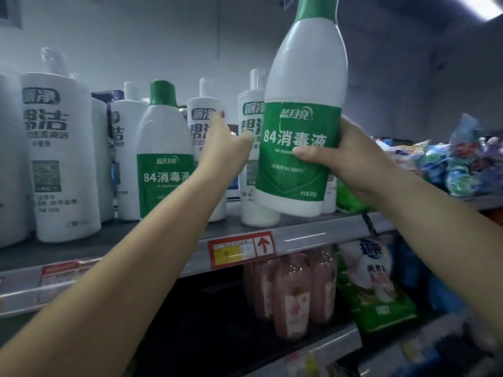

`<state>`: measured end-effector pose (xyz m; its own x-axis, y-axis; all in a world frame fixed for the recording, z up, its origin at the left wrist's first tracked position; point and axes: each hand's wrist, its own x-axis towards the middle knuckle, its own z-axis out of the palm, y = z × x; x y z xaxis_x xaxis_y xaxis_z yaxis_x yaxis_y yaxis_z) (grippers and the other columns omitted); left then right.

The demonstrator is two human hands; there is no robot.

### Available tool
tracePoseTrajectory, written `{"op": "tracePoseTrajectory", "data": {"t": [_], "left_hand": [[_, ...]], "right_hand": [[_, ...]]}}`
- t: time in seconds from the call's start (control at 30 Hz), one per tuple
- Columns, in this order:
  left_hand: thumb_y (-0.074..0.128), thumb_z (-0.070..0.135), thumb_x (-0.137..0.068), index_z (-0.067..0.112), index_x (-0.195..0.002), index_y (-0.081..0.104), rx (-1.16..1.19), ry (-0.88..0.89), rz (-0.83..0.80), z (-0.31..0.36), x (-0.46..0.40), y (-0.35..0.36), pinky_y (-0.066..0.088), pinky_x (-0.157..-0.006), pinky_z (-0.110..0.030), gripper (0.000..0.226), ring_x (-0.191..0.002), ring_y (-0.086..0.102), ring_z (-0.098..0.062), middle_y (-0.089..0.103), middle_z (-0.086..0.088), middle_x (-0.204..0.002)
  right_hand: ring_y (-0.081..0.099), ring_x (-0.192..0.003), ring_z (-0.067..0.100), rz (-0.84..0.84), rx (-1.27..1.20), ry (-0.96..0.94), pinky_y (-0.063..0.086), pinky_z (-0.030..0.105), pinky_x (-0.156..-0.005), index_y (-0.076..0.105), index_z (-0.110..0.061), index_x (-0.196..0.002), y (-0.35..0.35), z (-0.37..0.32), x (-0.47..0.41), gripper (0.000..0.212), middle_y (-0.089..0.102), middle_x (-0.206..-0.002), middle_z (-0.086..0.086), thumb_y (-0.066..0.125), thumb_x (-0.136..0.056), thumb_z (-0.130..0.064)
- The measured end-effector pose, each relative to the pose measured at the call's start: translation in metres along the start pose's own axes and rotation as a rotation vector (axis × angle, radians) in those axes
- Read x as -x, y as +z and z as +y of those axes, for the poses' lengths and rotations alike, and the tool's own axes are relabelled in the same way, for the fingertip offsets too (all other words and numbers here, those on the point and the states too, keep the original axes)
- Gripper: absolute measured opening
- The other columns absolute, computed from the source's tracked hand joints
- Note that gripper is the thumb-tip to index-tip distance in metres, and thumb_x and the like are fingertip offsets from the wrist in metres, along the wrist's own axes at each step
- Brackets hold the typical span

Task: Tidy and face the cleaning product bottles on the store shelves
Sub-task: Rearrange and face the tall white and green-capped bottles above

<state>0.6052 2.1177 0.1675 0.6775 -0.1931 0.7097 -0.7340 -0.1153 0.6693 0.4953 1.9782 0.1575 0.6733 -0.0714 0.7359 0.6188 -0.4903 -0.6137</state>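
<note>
Head view of a store aisle: a grey metal shelf point(299, 235) carries a row of white cleaning bottles, its front edge lined with red price tags point(241, 250). Largest in frame is a green-capped disinfectant bottle point(304, 104), held tilted above the shelf's front edge toward its right end, label facing out, its base clear of the shelf. The right hand point(353, 161) is clamped on it low on the green label, thumb across the front and fingers wrapped behind. A second disinfectant bottle point(163, 148) stands upright further left, near the front edge, among white descaler bottles point(62, 159) that reach back toward the rear of the shelf. The left hand point(226, 142) reaches between the standing bottles with fingers spread and closed on nothing; its fingertips lie at a white bottle point(204, 115) behind, though contact cannot be confirmed. The held bottle looks like rigid, smooth plastic, probably full and fairly heavy, so a one-handed grip on the glossy label could slip; the wide lower body, or a second hand under the base, seems the surer hold, the narrow neck less so. Pink bottles point(291, 289) and refill pouches point(370, 278) fill the shelf below.
</note>
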Motion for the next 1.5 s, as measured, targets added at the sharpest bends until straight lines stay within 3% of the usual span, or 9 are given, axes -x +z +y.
{"op": "tracePoseTrajectory", "data": {"t": [0.07,0.17,0.3,0.47,0.73,0.83,1.0,1.17,1.5], "left_hand": [[0.064,0.026,-0.083,0.013,-0.128,0.031,-0.047,-0.051,-0.055,-0.011,-0.002,0.014,0.040,-0.061,-0.017,0.057,-0.080,0.051,-0.004,0.051,0.006,-0.102],[0.077,0.042,-0.068,0.013,-0.120,0.034,-0.085,-0.087,-0.048,-0.019,-0.005,0.033,0.050,-0.080,-0.035,0.073,-0.100,0.056,-0.021,0.053,-0.003,-0.113],[0.078,0.037,-0.069,0.015,-0.105,0.031,-0.095,-0.134,-0.034,-0.026,-0.007,0.043,0.044,-0.071,-0.030,0.063,-0.089,0.054,-0.020,0.051,-0.001,-0.102],[0.078,0.033,-0.070,0.016,-0.104,0.034,-0.058,-0.119,0.020,-0.030,-0.004,0.043,0.044,-0.069,-0.029,0.058,-0.084,0.055,-0.017,0.054,-0.001,-0.100],[0.078,0.042,-0.066,0.017,-0.122,0.037,-0.187,-0.041,0.185,-0.033,0.011,0.010,0.052,-0.078,-0.039,0.073,-0.096,0.057,-0.020,0.057,-0.002,-0.111],[0.078,0.042,-0.064,0.021,-0.113,0.041,-0.240,-0.027,0.226,-0.036,0.016,-0.012,0.054,-0.075,-0.041,0.065,-0.089,0.058,-0.019,0.057,0.002,-0.104],[0.079,0.041,-0.061,0.027,-0.103,0.044,-0.261,-0.042,0.261,-0.040,0.023,-0.050,0.056,-0.071,-0.041,0.056,-0.083,0.060,-0.015,0.060,0.005,-0.100],[0.078,0.043,-0.055,0.030,-0.107,0.044,-0.209,-0.064,0.304,-0.049,0.030,-0.082,0.057,-0.068,-0.044,0.063,-0.088,0.061,-0.016,0.061,0.006,-0.102],[0.077,0.045,-0.059,0.032,-0.108,0.046,-0.327,-0.081,0.373,-0.060,0.035,-0.138,0.056,-0.071,-0.041,0.060,-0.087,0.062,-0.015,0.063,0.008,-0.100]], "right_hand": [[0.068,-0.087,0.006,0.043,0.049,0.010,0.056,0.024,-0.076,0.056,-0.021,-0.104,-0.012,0.005,0.001,0.041,0.069,-0.097,-0.007,0.076,-0.069,-0.011],[0.067,-0.098,0.018,0.101,0.087,0.039,0.054,0.039,-0.086,0.057,-0.016,-0.113,-0.024,0.012,0.002,0.057,0.069,-0.106,0.000,0.076,-0.060,-0.024],[0.066,-0.099,0.021,0.155,0.076,0.074,0.052,0.046,-0.091,0.055,-0.012,-0.116,-0.032,0.023,-0.002,0.057,0.068,-0.109,0.004,0.079,-0.065,-0.016],[0.065,-0.101,0.021,0.213,0.109,0.104,0.052,0.046,-0.091,0.056,-0.018,-0.113,-0.030,0.033,-0.008,0.066,0.068,-0.109,0.002,0.081,-0.054,-0.031],[0.063,-0.097,0.020,0.231,0.076,0.146,0.050,0.043,-0.093,0.052,-0.012,-0.116,-0.016,0.048,-0.031,0.054,0.065,-0.107,0.003,0.078,-0.068,-0.009],[0.062,-0.098,0.020,0.237,0.016,0.187,0.050,0.041,-0.092,0.051,-0.014,-0.118,-0.003,0.058,-0.041,0.057,0.064,-0.112,0.004,0.078,-0.068,-0.008],[0.063,-0.102,0.025,0.156,-0.042,0.228,0.050,0.048,-0.094,0.053,-0.017,-0.114,0.019,0.076,-0.049,0.055,0.065,-0.113,0.007,0.079,-0.066,-0.009],[0.062,-0.102,0.027,0.071,-0.082,0.262,0.050,0.044,-0.091,0.050,-0.011,-0.121,0.043,0.080,-0.054,0.057,0.064,-0.114,0.010,0.075,-0.070,-0.005],[0.062,-0.097,0.026,-0.106,-0.052,0.366,0.049,0.042,-0.088,0.050,-0.019,-0.115,0.050,0.087,-0.054,0.047,0.065,-0.106,0.006,0.070,-0.075,-0.007]]}}
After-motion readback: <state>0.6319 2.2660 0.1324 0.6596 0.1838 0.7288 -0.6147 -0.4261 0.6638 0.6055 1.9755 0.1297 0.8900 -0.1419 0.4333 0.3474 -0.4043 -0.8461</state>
